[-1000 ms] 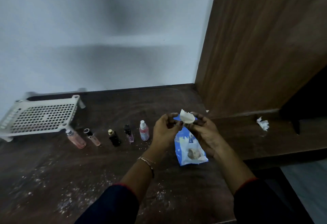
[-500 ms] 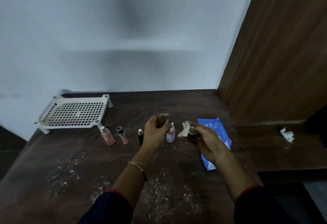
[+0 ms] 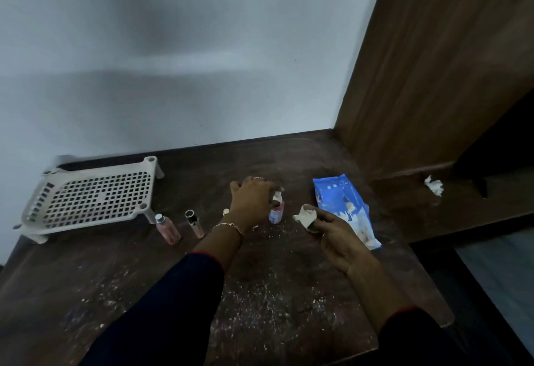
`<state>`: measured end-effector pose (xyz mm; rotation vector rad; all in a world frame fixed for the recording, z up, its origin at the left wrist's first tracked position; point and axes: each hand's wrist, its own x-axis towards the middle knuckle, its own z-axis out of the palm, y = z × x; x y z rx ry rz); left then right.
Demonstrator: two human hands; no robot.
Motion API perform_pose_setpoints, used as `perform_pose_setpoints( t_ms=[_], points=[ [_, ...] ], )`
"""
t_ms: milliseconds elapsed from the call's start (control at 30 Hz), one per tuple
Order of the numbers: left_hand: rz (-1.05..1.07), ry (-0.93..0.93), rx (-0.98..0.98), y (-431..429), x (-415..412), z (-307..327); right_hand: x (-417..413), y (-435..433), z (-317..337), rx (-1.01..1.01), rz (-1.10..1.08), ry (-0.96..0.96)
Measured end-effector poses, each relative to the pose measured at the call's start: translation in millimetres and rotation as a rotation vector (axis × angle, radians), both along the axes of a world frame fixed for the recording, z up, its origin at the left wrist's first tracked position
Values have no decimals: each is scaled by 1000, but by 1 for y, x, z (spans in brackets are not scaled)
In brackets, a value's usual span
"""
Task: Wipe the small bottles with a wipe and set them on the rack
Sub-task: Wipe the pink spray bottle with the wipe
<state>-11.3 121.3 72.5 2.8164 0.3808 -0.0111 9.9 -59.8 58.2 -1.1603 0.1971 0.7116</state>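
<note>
- My left hand (image 3: pixel 250 201) was curled over the white-capped bottle (image 3: pixel 276 212), fingertips down on its cap. It looked like a pinch, though the back of my hand hid the thumb.
- That bottle stood upright on the table (image 3: pixel 274 293), long axis straight up, tucked right under my left fingertips.
- My right hand (image 3: pixel 338 234) was pinching the wipe (image 3: pixel 304 217) between thumb and fingers, the loose end pointing at the bottle. It was just to the right of the bottle, near but not touching.
- So the left hand was the closer one. I figured it would lift and the right would rub.
- The rack (image 3: pixel 86 198) sat well off to the left of my left hand, nothing on it yet.
- Between them stood the pink bottle (image 3: pixel 168 229), the silver-capped bottle (image 3: pixel 194 223) and the gold-capped bottle (image 3: pixel 226 211), which peeked out beside my wrist.
- The pack of wipes (image 3: pixel 344 207) lay just past my right hand.
</note>
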Motion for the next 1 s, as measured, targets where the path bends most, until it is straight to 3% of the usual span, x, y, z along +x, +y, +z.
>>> perform_pose_setpoints(
  t_ms=[267, 467, 633, 733, 867, 1000],
  points=[
    [-5, -149, -26, -5, 2, -3, -9, -5, -5, -173, -177, 48],
    [182, -373, -547, -4, -40, 0, -16, 0, 2, -190, -335, 39],
    [385, -502, -970, 0, -90, 1, -35, 13, 6, -450, -278, -470],
    [458, -569, -1077, 9, -119, -4, -52, 32, 9, -512, -291, -691],
    [524, -656, -1210, 16, -148, 0, -73, 58, 7, -838, -204, -1090],
    [557, -704, -1323, 27, -171, 1, -102, 77, 12, -860, -174, -1161]
  ],
)
